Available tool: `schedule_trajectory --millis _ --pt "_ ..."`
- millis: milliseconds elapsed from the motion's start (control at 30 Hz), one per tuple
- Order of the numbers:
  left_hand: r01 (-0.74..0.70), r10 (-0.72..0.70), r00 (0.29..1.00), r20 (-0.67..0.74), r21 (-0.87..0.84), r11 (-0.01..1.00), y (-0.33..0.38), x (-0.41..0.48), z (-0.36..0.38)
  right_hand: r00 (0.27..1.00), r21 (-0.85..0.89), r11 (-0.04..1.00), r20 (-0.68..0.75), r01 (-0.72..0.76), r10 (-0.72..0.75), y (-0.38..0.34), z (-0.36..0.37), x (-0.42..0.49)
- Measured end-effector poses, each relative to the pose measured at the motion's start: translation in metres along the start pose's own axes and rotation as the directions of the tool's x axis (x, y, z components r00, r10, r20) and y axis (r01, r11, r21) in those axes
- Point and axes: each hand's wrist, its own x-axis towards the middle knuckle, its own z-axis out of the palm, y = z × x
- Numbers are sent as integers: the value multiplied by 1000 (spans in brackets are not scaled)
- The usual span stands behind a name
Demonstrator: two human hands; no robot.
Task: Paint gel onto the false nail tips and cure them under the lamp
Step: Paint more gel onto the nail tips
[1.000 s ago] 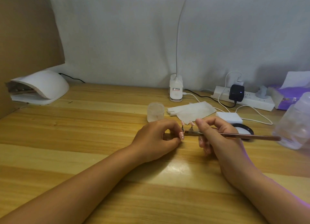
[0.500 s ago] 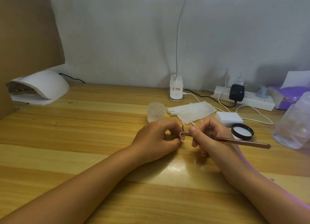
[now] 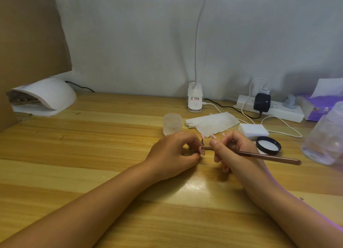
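finding: over the last second the right hand (image 3: 235, 151) has drawn in toward the left hand (image 3: 172, 151) and the brush (image 3: 259, 155) handle has dipped, then settled. right fingers pinch the brush. left fingers curl and pinch at the base of the nail tips (image 3: 202, 136), which stand between both hands. judgement: painting under way. lamp (image 3: 46, 95) sits far left, curing not yet done.
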Motion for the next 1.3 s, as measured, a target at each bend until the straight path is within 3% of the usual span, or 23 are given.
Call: schedule_trajectory --millis 300,567,867,1167,1300 --pt "8 -8 1000 -2 2 1000 0 0 0 999 -42 999 30 14 -13 3 -1 1" --pt "9 -9 1000 6 5 1000 1 0 0 1000 60 998 -25 18 -17 5 -2 2" --pt "33 -34 999 8 48 998 -1 0 1 995 -2 998 70 67 -67 3 0 0" --pt "32 -32 999 12 1 999 -1 0 0 999 -32 999 -2 37 -37 6 -1 2" --pt "34 -33 999 12 -16 999 -2 0 1 998 34 999 -62 7 -4 6 -2 2"
